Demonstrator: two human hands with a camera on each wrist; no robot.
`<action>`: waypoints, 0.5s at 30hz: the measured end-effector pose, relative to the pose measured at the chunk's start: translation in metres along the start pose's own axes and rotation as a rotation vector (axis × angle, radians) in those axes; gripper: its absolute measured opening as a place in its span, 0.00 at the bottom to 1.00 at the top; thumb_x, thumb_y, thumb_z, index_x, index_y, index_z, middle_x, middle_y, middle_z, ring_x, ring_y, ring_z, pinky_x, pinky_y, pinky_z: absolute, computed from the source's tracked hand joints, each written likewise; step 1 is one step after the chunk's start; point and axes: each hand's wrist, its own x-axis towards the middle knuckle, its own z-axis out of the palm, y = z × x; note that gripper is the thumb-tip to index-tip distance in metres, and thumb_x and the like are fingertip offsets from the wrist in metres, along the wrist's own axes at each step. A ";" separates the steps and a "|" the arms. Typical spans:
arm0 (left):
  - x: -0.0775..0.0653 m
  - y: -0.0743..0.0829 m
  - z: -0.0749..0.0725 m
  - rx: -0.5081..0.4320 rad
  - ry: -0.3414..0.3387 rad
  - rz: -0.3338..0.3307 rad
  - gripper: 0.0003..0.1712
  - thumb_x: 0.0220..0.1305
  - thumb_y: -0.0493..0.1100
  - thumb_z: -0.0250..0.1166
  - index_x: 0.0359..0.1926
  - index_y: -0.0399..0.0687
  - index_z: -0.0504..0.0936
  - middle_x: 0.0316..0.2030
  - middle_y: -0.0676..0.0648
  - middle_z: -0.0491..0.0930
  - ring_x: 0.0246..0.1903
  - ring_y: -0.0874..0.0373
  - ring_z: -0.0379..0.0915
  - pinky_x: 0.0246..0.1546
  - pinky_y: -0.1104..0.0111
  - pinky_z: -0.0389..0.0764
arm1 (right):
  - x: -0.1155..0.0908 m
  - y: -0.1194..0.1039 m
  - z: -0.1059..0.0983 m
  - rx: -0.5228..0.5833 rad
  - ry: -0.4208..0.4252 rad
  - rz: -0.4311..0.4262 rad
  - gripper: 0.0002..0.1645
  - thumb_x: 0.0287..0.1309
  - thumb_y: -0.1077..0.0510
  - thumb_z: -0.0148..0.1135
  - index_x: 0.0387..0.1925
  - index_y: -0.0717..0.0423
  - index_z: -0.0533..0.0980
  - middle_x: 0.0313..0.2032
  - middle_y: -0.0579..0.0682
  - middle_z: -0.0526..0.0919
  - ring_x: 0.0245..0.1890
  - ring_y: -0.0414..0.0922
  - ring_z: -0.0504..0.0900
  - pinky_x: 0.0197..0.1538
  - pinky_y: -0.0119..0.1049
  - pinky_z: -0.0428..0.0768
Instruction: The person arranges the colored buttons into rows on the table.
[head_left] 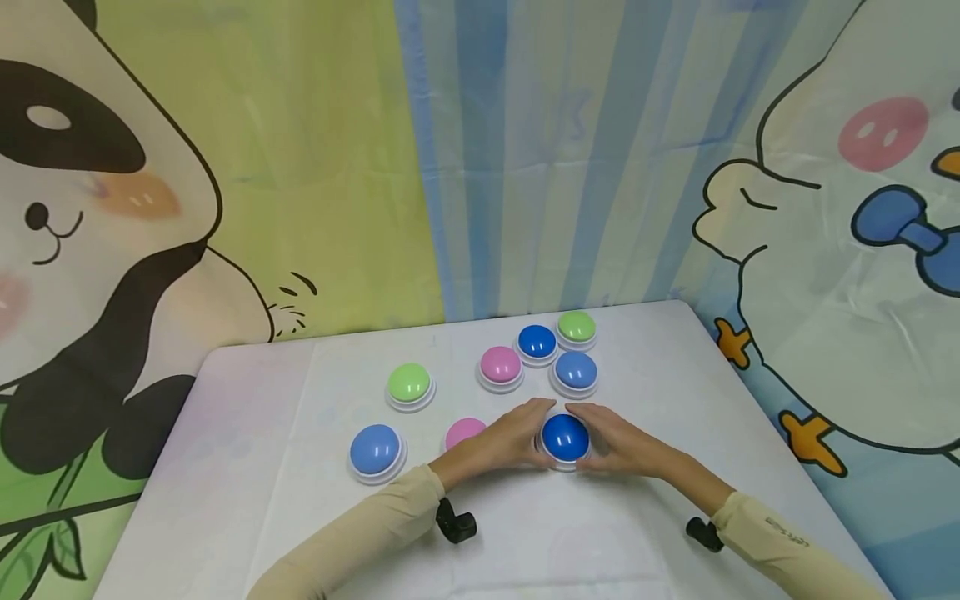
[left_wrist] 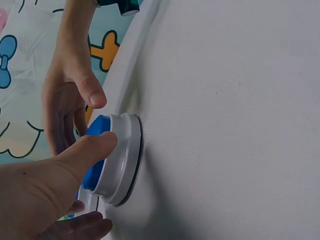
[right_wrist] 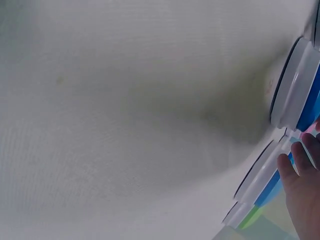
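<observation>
A dark blue dome button (head_left: pixel 566 438) with a white round base sits on the white table in front of the person. My left hand (head_left: pixel 516 437) is at its left side, thumb and fingers spread around the rim. From the left wrist view, the left thumb (left_wrist: pixel 92 150) overlaps the edge of the blue dome (left_wrist: pixel 95 172). My right hand (head_left: pixel 621 442) curves around the opposite side, fingers loosely extended. A gap shows between the right thumb (left_wrist: pixel 92 92) and the button in that view. Straight, spread fingers show on the right hand (right_wrist: pixel 305 195) in the right wrist view.
Behind stand pink (head_left: pixel 500 365), dark blue (head_left: pixel 537 342), light blue (head_left: pixel 576 370) and green (head_left: pixel 577 326) buttons. To the left are another green (head_left: pixel 408 382), a light blue (head_left: pixel 374 450) and a pink button (head_left: pixel 464 431) partly hidden by the left hand. A cartoon curtain (head_left: pixel 525 167) hangs beyond the table.
</observation>
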 end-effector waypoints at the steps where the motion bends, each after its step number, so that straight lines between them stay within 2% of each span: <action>1: -0.001 0.001 -0.002 -0.001 0.001 -0.006 0.55 0.46 0.61 0.69 0.68 0.44 0.52 0.65 0.48 0.61 0.64 0.58 0.61 0.62 0.67 0.69 | 0.000 -0.001 0.000 -0.002 0.009 -0.003 0.49 0.46 0.42 0.68 0.66 0.55 0.58 0.64 0.52 0.65 0.63 0.51 0.66 0.59 0.48 0.73; 8: -0.005 0.003 -0.018 -0.053 0.021 -0.047 0.53 0.50 0.59 0.67 0.69 0.46 0.51 0.67 0.49 0.59 0.66 0.57 0.57 0.65 0.63 0.65 | 0.009 -0.012 -0.003 0.015 0.055 0.020 0.43 0.52 0.41 0.62 0.66 0.52 0.60 0.64 0.51 0.66 0.63 0.52 0.66 0.57 0.51 0.74; 15: -0.006 -0.008 -0.040 -0.083 0.053 -0.084 0.52 0.50 0.57 0.68 0.70 0.49 0.51 0.67 0.49 0.59 0.67 0.56 0.56 0.65 0.61 0.65 | 0.037 -0.023 -0.011 0.013 0.038 0.080 0.42 0.53 0.43 0.62 0.67 0.47 0.58 0.66 0.50 0.64 0.66 0.52 0.63 0.60 0.53 0.71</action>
